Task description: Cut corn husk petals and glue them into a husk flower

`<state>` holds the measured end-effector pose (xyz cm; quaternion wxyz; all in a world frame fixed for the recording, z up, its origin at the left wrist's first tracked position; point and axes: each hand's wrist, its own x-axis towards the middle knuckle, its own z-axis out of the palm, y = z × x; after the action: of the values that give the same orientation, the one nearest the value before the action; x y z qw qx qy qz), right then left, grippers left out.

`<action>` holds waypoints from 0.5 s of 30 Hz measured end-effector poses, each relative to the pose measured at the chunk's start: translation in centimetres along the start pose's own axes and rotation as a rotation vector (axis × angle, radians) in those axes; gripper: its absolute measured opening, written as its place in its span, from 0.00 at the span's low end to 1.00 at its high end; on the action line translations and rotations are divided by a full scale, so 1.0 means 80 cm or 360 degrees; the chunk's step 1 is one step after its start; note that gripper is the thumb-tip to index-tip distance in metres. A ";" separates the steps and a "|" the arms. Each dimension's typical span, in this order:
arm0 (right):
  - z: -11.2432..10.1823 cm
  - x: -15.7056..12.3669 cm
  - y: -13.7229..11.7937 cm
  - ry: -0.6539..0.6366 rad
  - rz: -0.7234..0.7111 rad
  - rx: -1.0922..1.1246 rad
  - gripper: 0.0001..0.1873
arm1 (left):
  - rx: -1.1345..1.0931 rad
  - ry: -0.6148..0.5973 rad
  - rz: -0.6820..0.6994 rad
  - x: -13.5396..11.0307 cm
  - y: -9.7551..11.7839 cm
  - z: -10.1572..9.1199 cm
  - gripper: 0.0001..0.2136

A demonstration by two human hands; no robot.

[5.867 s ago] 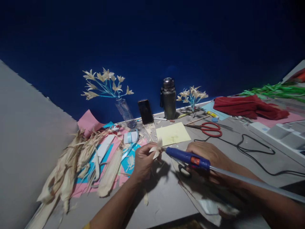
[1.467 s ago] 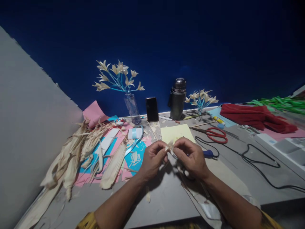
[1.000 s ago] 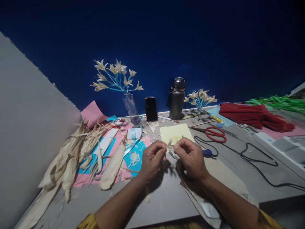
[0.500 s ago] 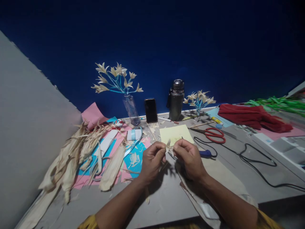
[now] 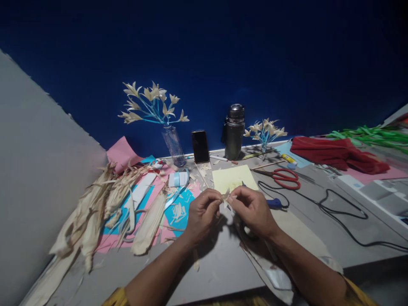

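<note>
A small pale flower of dried husk petals [image 5: 226, 194] is pinched between my two hands above the table. My left hand [image 5: 204, 212] grips its base between thumb and forefinger. From the other side, the thumb and forefinger of my right hand [image 5: 253, 212] press on its petals. Just behind lies a yellow paper sheet [image 5: 234, 175]. Beyond my right hand is a blue-handled tool [image 5: 274, 204] with a black cord, partly hidden. Red-handled scissors [image 5: 287, 178] rest farther right. A beige cloth [image 5: 296, 229] lies under my right forearm.
Dried corn husks [image 5: 91, 212] lie on pink and blue paper at left. Along the wall stand a bottle with husk flowers [image 5: 174, 146], a phone [image 5: 200, 146], a flask [image 5: 234, 136] and a small flower vase [image 5: 264, 144]. A red cloth [image 5: 334, 153] and white tray [image 5: 376, 195] are at right.
My right hand has shifted slightly left, and its fingertips are closer to those of my left hand at the small flower. The whole view has moved a little.
</note>
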<state>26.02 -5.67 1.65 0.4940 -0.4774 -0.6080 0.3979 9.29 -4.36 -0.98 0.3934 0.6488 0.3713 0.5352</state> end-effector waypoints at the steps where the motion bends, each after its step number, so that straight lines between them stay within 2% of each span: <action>1: 0.000 0.000 -0.001 -0.0004 0.0016 0.0002 0.09 | 0.0022 0.0003 0.0032 0.000 0.002 0.000 0.06; 9: 0.005 0.004 0.011 -0.0045 0.0329 0.0444 0.09 | 0.0111 -0.0011 0.0222 -0.006 -0.001 -0.002 0.06; 12: 0.007 0.004 0.014 -0.0029 0.0371 0.0503 0.09 | 0.0124 -0.0014 0.0223 -0.006 -0.002 -0.002 0.06; 15: 0.007 0.004 0.013 -0.0026 0.0386 0.0571 0.11 | 0.0050 -0.0004 0.0122 -0.004 -0.002 -0.001 0.06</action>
<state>25.65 -5.11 0.66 0.5147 -0.4481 -0.4696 0.5602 9.15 -4.55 -1.26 0.3629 0.6694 0.3539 0.5432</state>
